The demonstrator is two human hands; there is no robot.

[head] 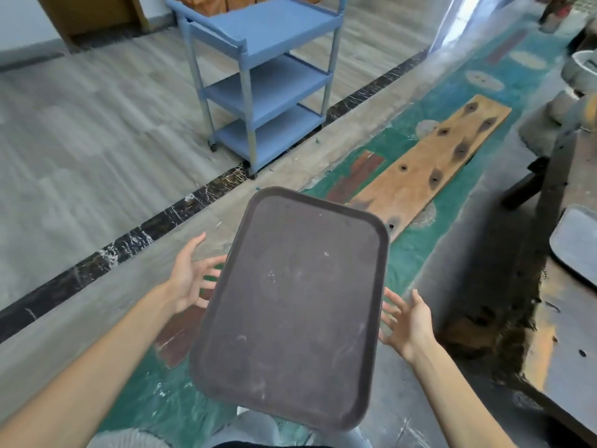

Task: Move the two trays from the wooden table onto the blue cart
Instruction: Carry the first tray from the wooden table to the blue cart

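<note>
Between our two hands the brown tray point(290, 305) is the nearest thing, held flat above the floor. It is a rounded rectangle with a low raised rim, matte, and marked with pale scuffs. The blue cart point(261, 82) stands well apart, farther ahead on the grey plank floor; it has three shelves of smooth plastic on thin posts with small wheels. The wooden table point(562, 334) at our right is rough, dark and stained, and the second tray point(578, 244), grey, lies on it. A wooden board point(429, 166) with dark knots lies on the green painted floor.

Our left hand point(190, 279) and right hand point(407, 321) are both spread open, fingers wide, at the long edges; whether they really grip, we cannot tell. We think it is better to close the fingers under the rim, keep the tray level, and walk to the top shelf.
</note>
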